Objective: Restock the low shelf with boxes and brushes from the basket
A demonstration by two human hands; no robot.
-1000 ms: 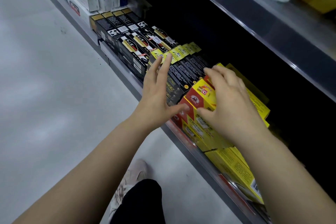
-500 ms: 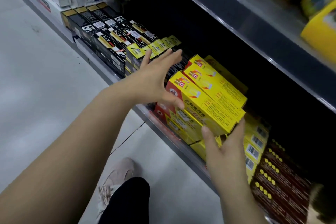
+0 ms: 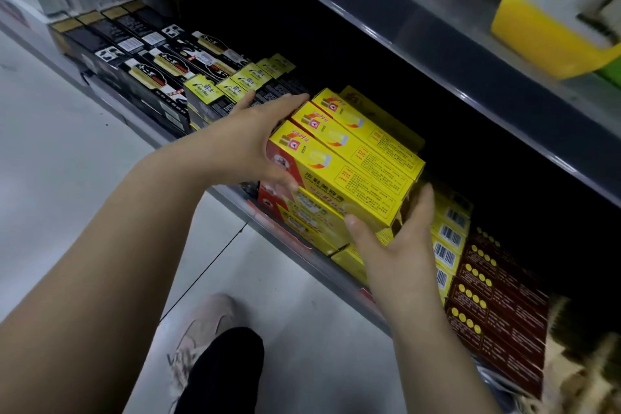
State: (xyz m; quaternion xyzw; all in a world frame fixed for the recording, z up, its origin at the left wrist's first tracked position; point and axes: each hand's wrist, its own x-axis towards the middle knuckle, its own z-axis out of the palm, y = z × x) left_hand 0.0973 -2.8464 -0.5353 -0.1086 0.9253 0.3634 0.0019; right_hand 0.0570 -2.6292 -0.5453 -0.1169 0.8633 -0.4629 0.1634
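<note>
L hand [image 3: 248,144] is flat, fingers straight, palm pressed on the left end of the top yellow boxes [image 3: 356,161], thumb on the front face. R hand [image 3: 400,245] mirrors it at the right end: thumb in front, fingers near-straight behind, nothing wrapped. The boxes sit btw the two hands, three abreast on a lower yellow layer on the low shelf [image 3: 316,262]. Their long axis runs along the shelf, L to R, so the squeeze is end-to-end and both hands are equally near. Next, prob: slide the set back w/o the ends fanning. Black boxes [image 3: 151,77] are just left. Basket not in view.
</note>
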